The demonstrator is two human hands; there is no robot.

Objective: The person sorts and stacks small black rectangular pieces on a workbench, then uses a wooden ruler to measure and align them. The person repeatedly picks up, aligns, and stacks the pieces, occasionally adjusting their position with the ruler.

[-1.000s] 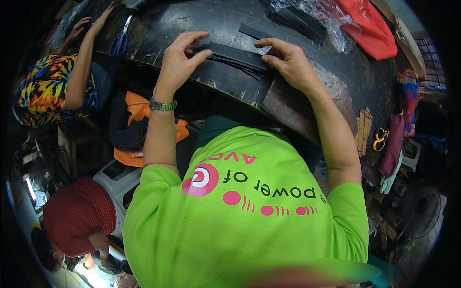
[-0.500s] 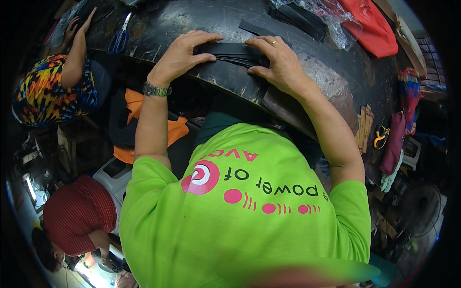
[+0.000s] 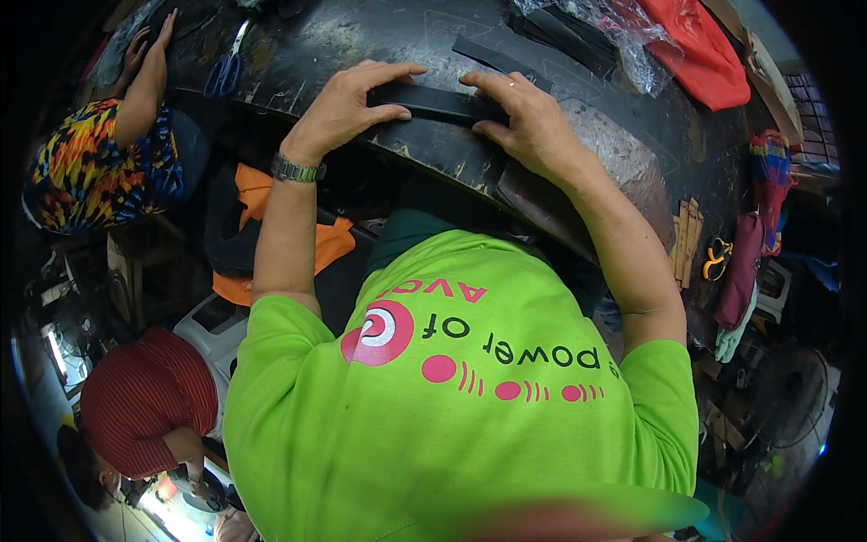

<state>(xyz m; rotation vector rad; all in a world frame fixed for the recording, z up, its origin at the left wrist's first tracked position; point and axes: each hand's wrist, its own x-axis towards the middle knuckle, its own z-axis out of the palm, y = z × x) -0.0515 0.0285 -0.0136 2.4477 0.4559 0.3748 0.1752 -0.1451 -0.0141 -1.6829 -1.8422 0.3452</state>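
Between my two hands is a stack of black strips (image 3: 438,102), lying lengthwise near the front edge of the dark worktable (image 3: 307,54). My left hand (image 3: 348,104) grips the stack's left end, thumb on the near side and fingers on the far side. At the other end, my right hand (image 3: 528,117) closes on it in the same way, a ring on one finger. A single black strip (image 3: 488,56) lies just beyond the stack. Farther back, more black strips (image 3: 564,41) are piled beside clear plastic wrap (image 3: 637,45).
Blue-handled scissors (image 3: 224,74) lie at the table's left. A red cloth or bag (image 3: 700,59) is at the far right, with wooden pieces (image 3: 686,239) and yellow-handled cutters (image 3: 717,259) nearer. A co-worker in a multicoloured shirt (image 3: 99,167) sits left; another in red stripes (image 3: 149,406) is lower left.
The strips, fanned apart at the near side before, now lie together in a more even stack. My hands have barely shifted.
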